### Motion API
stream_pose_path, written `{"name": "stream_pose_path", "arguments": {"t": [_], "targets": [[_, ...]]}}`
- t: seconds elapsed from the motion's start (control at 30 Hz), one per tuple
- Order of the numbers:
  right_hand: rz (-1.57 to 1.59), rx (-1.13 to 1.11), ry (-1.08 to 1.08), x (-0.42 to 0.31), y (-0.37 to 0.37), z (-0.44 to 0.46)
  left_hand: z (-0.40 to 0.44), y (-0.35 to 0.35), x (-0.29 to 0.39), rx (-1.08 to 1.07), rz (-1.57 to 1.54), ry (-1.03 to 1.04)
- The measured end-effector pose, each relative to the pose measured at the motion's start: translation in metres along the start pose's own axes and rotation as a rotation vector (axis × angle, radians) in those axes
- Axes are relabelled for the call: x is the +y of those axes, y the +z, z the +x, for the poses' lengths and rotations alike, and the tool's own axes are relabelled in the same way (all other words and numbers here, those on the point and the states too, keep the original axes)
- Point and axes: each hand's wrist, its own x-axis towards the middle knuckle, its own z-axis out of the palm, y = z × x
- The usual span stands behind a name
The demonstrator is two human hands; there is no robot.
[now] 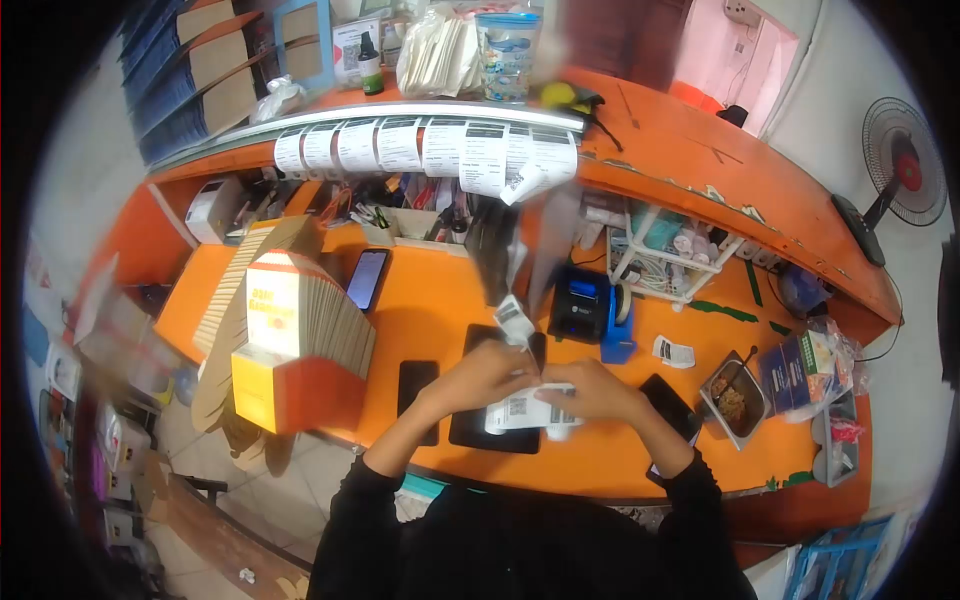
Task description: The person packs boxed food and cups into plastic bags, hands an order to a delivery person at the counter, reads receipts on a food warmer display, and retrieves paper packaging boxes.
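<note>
Over a black tablet (468, 430) on the orange surface (430, 300), the right hand (597, 390) has its fingers closed on a white printed label (518, 408). The left hand (487, 374) has its fingers bunched at the label's upper edge; I can't tell what they pinch. A curled slip (514, 322) is just beside them, so an uneven tug might crease or tear the label.

Boxes (310, 335) are standing on the left of the table (600, 460), a phone (367, 278) lying behind, rightward. A tablet (468, 430) is lying front-centre; a printer (580, 308) is standing behind it, rightward. A bowl (735, 402) is sitting far right. Receipts (445, 148) are hanging along the shelf (680, 150), a jar (508, 60) standing on top.
</note>
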Motion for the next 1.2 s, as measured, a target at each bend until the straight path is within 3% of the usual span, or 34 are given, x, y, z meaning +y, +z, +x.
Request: {"name": "stream_pose_path", "arguments": {"t": [0.23,0.33,0.4,0.43,0.5,0.6,0.63,0.7,0.73,0.8,0.9,0.97,1.03,1.1,1.2], "targets": [[-0.063,0.111,-0.122,-0.005,0.007,0.008,-0.012,0.004,0.001,-0.03,-0.011,-0.032],[-0.123,0.13,-0.146,-0.006,0.014,0.01,-0.021,0.014,-0.011,0.057,-0.132,-0.051],[-0.33,0.294,-0.383,0.002,0.024,0.015,-0.028,0.018,-0.014,0.118,-0.11,-0.136],[-0.334,0.29,-0.383,0.002,0.026,0.015,-0.03,0.019,-0.014,0.122,-0.112,-0.135],[-0.56,0.341,-0.477,0.0,0.028,0.018,-0.034,0.018,-0.014,0.159,-0.357,-0.349],[-0.581,0.467,-0.537,-0.009,0.027,0.021,-0.043,0.006,-0.012,0.248,-0.198,-0.411],[-0.584,0.46,-0.546,-0.014,0.025,0.025,-0.052,0.006,-0.024,0.366,-0.118,-0.426],[-0.25,0.737,-0.449,-0.027,0.02,0.033,-0.069,-0.011,-0.037,0.528,-0.18,-0.612],[-0.171,0.753,-0.27,-0.039,0.016,0.039,-0.079,-0.018,-0.042,0.539,-0.177,-0.61],[-0.252,0.771,-0.3,-0.037,0.009,0.067,-0.099,-0.026,-0.05,0.67,-0.268,-0.625],[-0.368,0.707,-0.312,-0.036,0.01,0.119,-0.125,-0.018,-0.061,0.616,-0.171,-0.606],[-0.086,0.538,-0.144,-0.059,0.023,0.163,-0.135,-0.014,-0.056,0.591,-0.238,-0.682],[-0.169,0.575,-0.133,-0.074,0.033,0.22,-0.153,-0.003,-0.072,0.561,-0.324,-0.758],[-0.097,0.72,-0.328,-0.085,0.038,0.292,-0.167,0.006,-0.079,0.65,-0.421,-0.716],[0.11,0.659,-0.367,-0.112,0.036,0.391,-0.178,-0.001,-0.071,0.643,-0.469,-0.769]]}}
